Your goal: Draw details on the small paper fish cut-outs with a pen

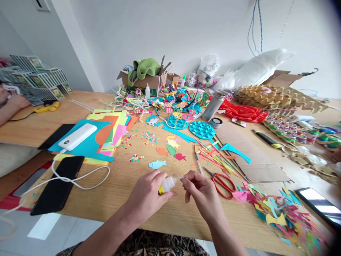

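Note:
My left hand (150, 193) is wrapped round a small white glue bottle (168, 184) with a yellow label, tilted so its nozzle points right. At the nozzle's tip, the thumb and forefinger of my right hand (200, 188) are pinched together; whether a cap sits between them is too small to see. Just beyond lies a light blue paper fish (157, 164), with orange (161, 152), green (171, 150), red (180, 156) and yellow (173, 143) paper fish behind it. Red-handled scissors (223, 183) rest to the right of my right hand.
Coloured paper sheets (87, 133), a white power bank (78, 136) and a black phone (59, 185) lie left. Paper scraps (282, 213) and another phone (319, 206) lie right. A steel flask (213, 106) stands behind. At far left, another person's hand (18, 102) shows.

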Tool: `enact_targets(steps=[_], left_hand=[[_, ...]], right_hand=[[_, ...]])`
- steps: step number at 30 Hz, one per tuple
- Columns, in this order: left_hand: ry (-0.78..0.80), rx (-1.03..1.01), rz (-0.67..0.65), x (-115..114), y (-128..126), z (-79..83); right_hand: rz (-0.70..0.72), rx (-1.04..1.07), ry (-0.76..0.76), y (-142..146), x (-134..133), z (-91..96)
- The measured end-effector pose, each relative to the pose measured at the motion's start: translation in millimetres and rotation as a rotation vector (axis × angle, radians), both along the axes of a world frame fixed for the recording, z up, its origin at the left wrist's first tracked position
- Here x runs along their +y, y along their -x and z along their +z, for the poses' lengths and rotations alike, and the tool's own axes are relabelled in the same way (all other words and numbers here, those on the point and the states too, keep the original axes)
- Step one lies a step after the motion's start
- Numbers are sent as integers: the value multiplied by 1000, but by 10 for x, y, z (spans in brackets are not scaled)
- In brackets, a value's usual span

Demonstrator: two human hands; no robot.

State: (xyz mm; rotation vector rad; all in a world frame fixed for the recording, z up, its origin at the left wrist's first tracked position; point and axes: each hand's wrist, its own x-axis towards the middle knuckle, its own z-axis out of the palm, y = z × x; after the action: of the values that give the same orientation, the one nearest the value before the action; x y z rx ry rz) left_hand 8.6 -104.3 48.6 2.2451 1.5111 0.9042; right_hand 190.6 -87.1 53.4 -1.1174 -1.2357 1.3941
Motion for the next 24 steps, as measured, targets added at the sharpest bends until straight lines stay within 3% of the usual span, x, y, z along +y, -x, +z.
enact_targets(steps=[8,20,24], left_hand=[[114,-54,-25,0,11,-2],[238,-172,-40,-14,22,30],[470,-318,-83,-14,28,44]], right_hand=[[12,42,108,-60,27,-30],[13,137,79,-41,14,-74],[20,126,50,-47,11,-50]])
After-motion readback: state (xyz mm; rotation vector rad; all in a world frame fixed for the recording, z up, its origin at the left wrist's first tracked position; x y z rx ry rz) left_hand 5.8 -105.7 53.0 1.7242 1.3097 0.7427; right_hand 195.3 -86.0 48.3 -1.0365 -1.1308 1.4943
